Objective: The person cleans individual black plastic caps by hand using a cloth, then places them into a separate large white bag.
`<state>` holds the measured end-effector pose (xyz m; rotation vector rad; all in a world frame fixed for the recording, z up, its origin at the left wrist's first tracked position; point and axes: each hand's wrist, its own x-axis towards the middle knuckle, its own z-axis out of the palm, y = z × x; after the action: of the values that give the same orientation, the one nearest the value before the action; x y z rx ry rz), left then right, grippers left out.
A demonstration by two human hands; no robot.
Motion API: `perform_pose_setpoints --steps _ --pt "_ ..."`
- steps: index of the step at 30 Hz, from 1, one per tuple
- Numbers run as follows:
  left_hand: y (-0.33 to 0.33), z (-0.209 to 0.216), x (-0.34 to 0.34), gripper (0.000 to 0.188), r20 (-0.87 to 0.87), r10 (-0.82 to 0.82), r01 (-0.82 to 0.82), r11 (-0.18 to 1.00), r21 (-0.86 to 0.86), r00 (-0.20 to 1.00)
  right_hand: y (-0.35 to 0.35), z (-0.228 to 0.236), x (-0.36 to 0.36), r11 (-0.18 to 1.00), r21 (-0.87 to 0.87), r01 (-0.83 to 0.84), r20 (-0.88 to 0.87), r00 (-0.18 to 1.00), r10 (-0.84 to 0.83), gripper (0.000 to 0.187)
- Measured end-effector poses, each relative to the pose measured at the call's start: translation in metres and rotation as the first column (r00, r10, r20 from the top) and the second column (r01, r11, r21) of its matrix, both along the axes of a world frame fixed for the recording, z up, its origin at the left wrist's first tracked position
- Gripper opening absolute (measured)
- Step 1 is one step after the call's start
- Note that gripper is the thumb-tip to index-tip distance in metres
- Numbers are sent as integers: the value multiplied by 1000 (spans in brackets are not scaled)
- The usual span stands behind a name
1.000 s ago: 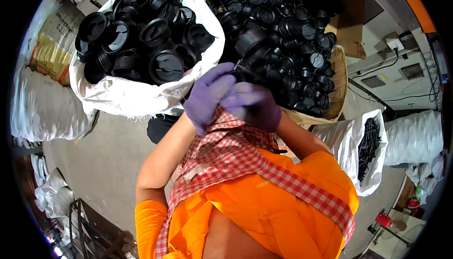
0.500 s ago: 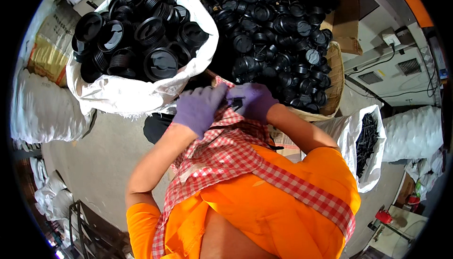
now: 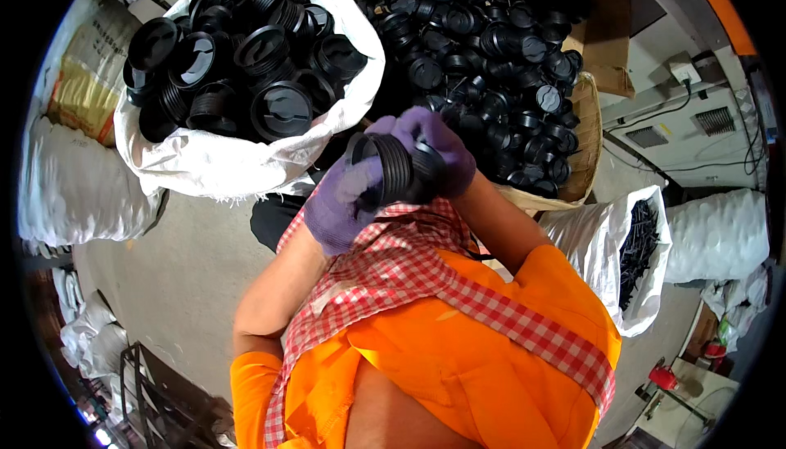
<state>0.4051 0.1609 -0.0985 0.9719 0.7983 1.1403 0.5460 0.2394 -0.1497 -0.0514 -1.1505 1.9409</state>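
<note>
Both my hands wear purple gloves and meet in front of my red-checked apron (image 3: 360, 261). My left hand (image 3: 337, 212) is closed round a black ribbed plastic cap (image 3: 393, 166), its round opening turned to the left. Against the cap's right side, my right hand (image 3: 449, 150) grips a smaller black plastic part (image 3: 427, 172); fingers partly hide it and blur softens its outline. Just ahead on the left, a white woven sack (image 3: 213, 166) brims with large black ribbed caps (image 3: 282, 111). Ahead on the right, smaller black caps (image 3: 491, 105) fill a cardboard box (image 3: 588, 138).
Beside my right arm stands a white sack (image 3: 602, 244) of thin black pieces (image 3: 639, 244). Full white bags (image 3: 86, 183) line the left side. A grey cabinet (image 3: 704, 134) with cables is at the right. A dark metal frame (image 3: 147, 392) stands lower left.
My hands were together low by the apron, with only a small dark bit showing. Now they are raised slightly and turned, with the ribbed cap and the smaller part showing between them.
</note>
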Motion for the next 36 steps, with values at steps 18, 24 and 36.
perform_pose_setpoints --steps 18,24,36 --pt "37 68 -117 48 -448 880 -374 474 798 160 169 -103 7 728 607 319 794 -221 -566 31" --pt "76 55 -197 62 -467 554 -62 597 800 -690 215 -143 -4 839 537 -94 784 -311 -537 50" --pt "55 61 -153 71 -584 553 54 752 657 -594 155 -140 63 801 585 -128 803 -42 -594 50"
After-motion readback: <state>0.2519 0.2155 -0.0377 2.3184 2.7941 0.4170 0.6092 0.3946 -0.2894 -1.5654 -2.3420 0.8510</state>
